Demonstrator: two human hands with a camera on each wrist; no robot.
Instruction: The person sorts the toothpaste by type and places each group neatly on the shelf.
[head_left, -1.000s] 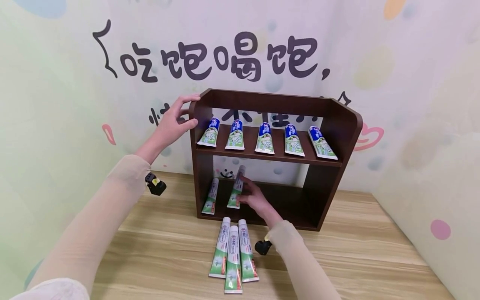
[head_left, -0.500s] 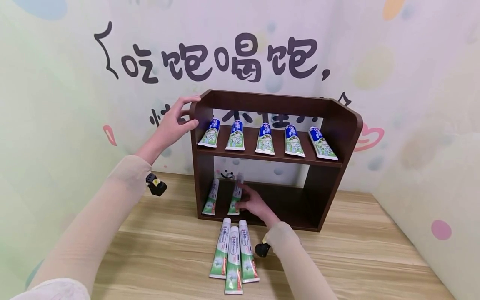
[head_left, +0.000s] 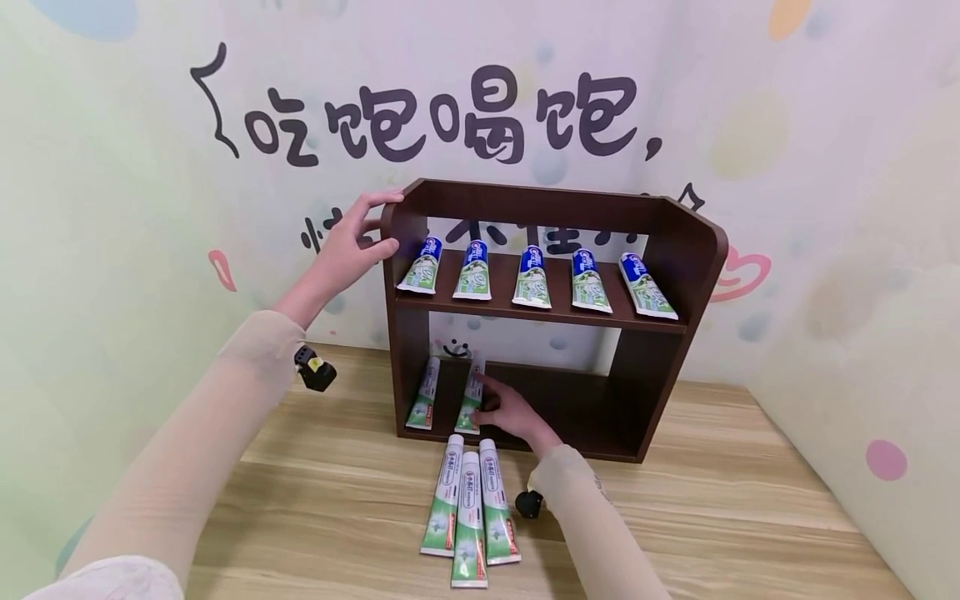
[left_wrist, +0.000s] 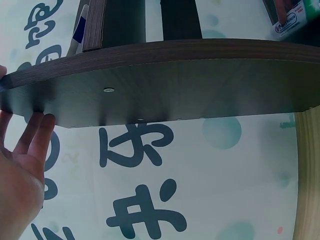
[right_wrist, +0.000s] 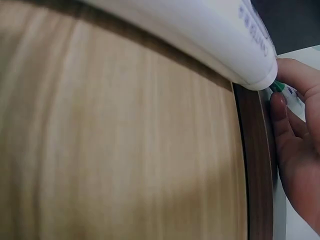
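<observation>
A dark brown two-tier shelf (head_left: 540, 318) stands on the table. My right hand (head_left: 516, 414) pinches a green-and-white toothpaste tube (head_left: 471, 402) that lies tilted back on the lower tier. Left of it, another such toothpaste tube (head_left: 425, 396) leans near the side panel. In the right wrist view, my right hand (right_wrist: 300, 135) is at the shelf's front edge, its hold partly hidden. My left hand (head_left: 345, 247) rests against the shelf's upper left side. Extended fingers touch the outer panel (left_wrist: 165, 90) in the left wrist view.
Several blue-and-green toothpaste tubes (head_left: 532, 279) line the upper tier. In front of the shelf, three green-and-white toothpaste tubes (head_left: 470, 517) lie close together on the wooden table (head_left: 720, 517). A printed wall (head_left: 555, 50) stands right behind.
My right hand has lowered the pinched toothpaste tube onto the lower tier, beside the one at the left. My left hand stays against the shelf's side.
</observation>
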